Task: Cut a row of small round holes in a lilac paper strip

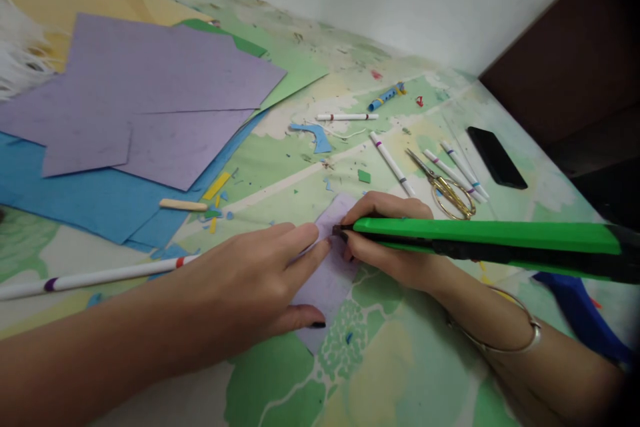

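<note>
A small piece of lilac paper (327, 283) lies on the patterned tablecloth under both hands. My left hand (273, 270) rests on it with the fingers stretched out, holding nothing between them. In my right hand (393, 243) is a green and black box cutter (480, 237), gripped close to its dark front end between thumb and fingers. That front end points down at the paper beside my left fingertips; my fingers partly hide the tip, and whether a blade touches the paper I cannot tell.
Lilac sheets (160, 80) overlap blue sheets (100, 193) at the left, near a wooden stick (183, 205). A white marker (125, 271) lies by my left forearm. Gold-handled scissors (447, 193), several markers and a black phone (497, 157) lie at the right. Paper scraps are scattered about.
</note>
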A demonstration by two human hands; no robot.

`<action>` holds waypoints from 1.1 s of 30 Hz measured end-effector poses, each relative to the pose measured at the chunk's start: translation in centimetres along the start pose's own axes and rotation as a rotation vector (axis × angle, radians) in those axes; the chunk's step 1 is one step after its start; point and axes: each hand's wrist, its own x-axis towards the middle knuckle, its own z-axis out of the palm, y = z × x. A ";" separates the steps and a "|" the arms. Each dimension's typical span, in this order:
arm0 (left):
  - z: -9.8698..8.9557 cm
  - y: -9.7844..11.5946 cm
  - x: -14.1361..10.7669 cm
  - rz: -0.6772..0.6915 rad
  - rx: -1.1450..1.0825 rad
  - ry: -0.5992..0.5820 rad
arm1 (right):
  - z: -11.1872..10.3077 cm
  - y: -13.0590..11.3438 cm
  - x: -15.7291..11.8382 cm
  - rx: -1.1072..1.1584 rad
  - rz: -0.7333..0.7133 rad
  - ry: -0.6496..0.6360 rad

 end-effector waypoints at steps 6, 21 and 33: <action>0.2 0.1 0.0 -0.018 0.011 -0.009 | 0.2 -0.7 0.0 -0.065 0.068 0.045; -0.2 0.2 0.2 -0.054 -0.043 -0.103 | 0.8 -1.1 -0.5 -0.076 0.174 0.129; -0.9 -0.1 0.1 -0.123 -0.173 -0.118 | 1.2 -1.3 -0.6 -0.006 0.215 0.148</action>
